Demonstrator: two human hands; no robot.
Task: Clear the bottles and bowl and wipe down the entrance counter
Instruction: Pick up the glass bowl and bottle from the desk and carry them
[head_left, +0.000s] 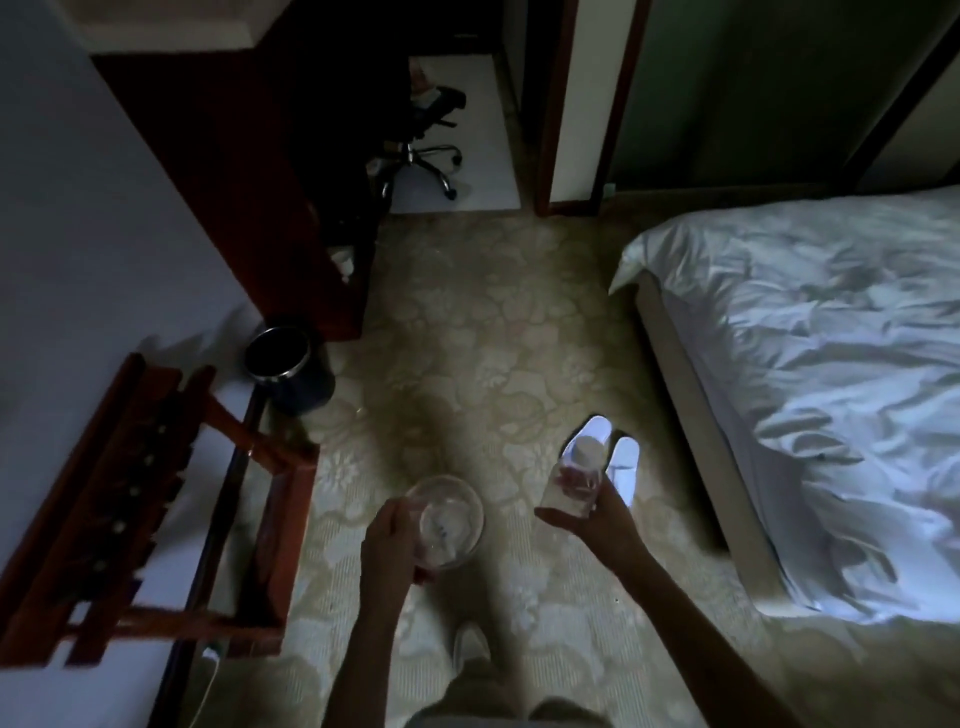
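Note:
I stand on patterned carpet in a dim room. My left hand (390, 540) grips the rim of a clear bowl (452, 519), held level in front of me. My right hand (597, 512) holds a clear plastic bottle (576, 480) with a white cap and a reddish label, tilted away from me. Both are carried at about waist height, a little apart. The entrance counter is not in view.
A dark round waste bin (283, 366) stands on the floor to the left by a dark wooden cabinet (249, 197). A wooden luggage rack (150, 499) is at the left. A bed with white bedding (810, 374) fills the right. White slippers (618, 462) lie beside it. An office chair (426, 145) stands beyond.

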